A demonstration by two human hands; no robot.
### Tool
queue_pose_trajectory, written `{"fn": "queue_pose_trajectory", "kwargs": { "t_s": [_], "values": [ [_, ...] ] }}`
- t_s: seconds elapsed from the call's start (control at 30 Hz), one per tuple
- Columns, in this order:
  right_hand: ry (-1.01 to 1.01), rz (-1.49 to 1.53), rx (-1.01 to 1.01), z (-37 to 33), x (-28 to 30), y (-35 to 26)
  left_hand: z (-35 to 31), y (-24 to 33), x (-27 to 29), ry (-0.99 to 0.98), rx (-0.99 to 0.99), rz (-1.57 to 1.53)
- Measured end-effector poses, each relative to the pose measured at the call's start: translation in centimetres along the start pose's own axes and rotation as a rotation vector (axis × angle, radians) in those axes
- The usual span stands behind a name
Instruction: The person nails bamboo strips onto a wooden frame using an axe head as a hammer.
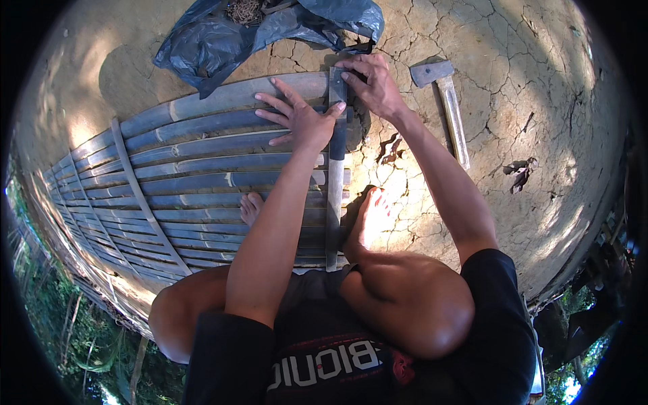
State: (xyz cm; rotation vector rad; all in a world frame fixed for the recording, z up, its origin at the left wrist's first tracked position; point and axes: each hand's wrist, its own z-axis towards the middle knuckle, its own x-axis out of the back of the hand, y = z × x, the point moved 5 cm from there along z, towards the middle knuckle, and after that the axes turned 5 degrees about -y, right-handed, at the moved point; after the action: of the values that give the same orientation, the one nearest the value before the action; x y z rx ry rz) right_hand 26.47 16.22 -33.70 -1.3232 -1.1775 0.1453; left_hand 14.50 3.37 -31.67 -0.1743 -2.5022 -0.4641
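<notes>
A panel of split bamboo slats [202,162] lies on the ground, with a crosswise strip [335,209] along its right end. The strip's far part looks dark. My left hand [307,125] rests on the far slats, fingers spread, its thumb on the dark part of the strip. At the strip's far end my right hand [376,86] has its thumb and fingers bent close together; what they pinch, if anything, is too small to make out. To the right of that hand lies a hammer [453,121] with a metal head and wooden handle.
Beyond the panel a crumpled black plastic bag [223,50] holds a heap of small brown pieces, perhaps nails [244,11]. Another crosswise strip [138,182] spans the panel's left part. My bare feet are by the right end. Dry leaves [520,174] lie on the cracked earth.
</notes>
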Motion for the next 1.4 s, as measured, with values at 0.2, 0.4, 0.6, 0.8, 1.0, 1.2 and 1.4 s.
{"fn": "queue_pose_trajectory", "kwargs": {
  "t_s": [0.2, 0.4, 0.6, 0.8, 1.0, 1.2, 1.4],
  "values": [
    [-0.007, 0.012, 0.000, -0.1, 0.1, 0.0, -0.1, -0.1, 0.1, 0.012, -0.004, 0.003],
    [-0.037, 0.012, 0.019, -0.1, 0.7, -0.1, -0.2, 0.3, -0.1, 0.005, 0.002, 0.027],
    [0.539, -0.198, -0.235, -9.5, 7.1, 0.7, -0.3, -0.1, 0.5, 0.036, 0.031, 0.009],
    [0.365, -0.565, -0.488, -19.4, 8.4, 8.3, -0.3, 0.8, 0.0, 0.019, 0.009, 0.000],
    [0.259, -0.268, -0.384, -18.1, 10.0, 6.1, -0.3, 0.0, -0.1, 0.042, 0.009, 0.000],
    [0.064, 0.051, -0.492, -17.9, 6.7, 3.5, -0.9, 0.1, 0.0, 0.042, -0.010, -0.003],
    [0.106, 0.096, -0.530, -18.5, 5.0, 0.7, -1.0, -0.1, 0.1, 0.115, -0.065, -0.044]
  ]
}}
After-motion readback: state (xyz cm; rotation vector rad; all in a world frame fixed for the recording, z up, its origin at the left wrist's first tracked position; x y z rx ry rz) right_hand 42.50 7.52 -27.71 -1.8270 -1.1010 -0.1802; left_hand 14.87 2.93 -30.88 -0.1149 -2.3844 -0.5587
